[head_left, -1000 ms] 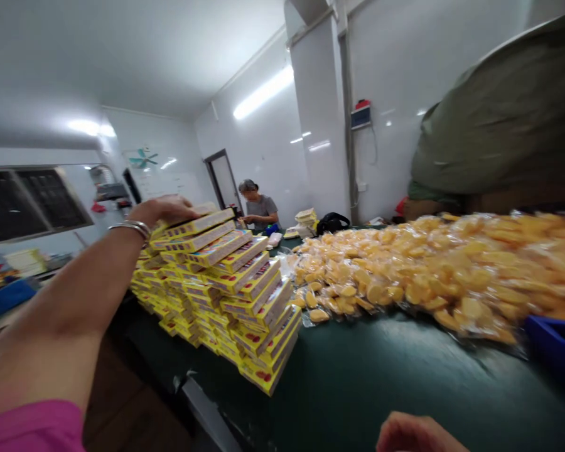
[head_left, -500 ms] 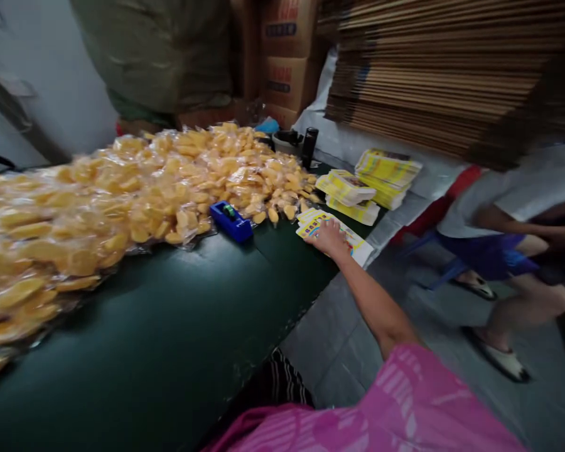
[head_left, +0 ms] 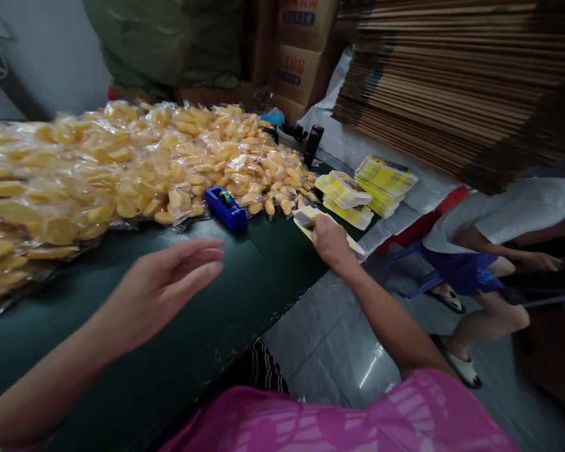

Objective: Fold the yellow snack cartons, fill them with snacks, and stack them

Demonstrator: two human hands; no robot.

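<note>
My left hand (head_left: 164, 282) hovers over the dark green table (head_left: 179, 351), fingers stretched out with nothing in them. Farther right, my right hand (head_left: 330, 240) has its fingers closed on the near stack of yellow and white printed bags (head_left: 306, 216), close to the table's edge. Two more piles of these bags (head_left: 386, 179) lie just behind it. Between the hands but farther back sits a blue tape dispenser (head_left: 226, 208) with a green roll. A large heap of yellow pieces in clear wrappers (head_left: 169, 157) covers the back and left of the table.
A black cylinder (head_left: 313, 144) and a grey container (head_left: 289, 137) stand behind the heap. Cartons (head_left: 294, 75) and stacked flat cardboard (head_left: 433, 81) rise at the back. On the right, a person in blue shorts (head_left: 461, 267) sits beside the table.
My left hand has come into view from the left. The fingers of my right hand, spread on the bags before, are now curled round them. The view has shifted slightly.
</note>
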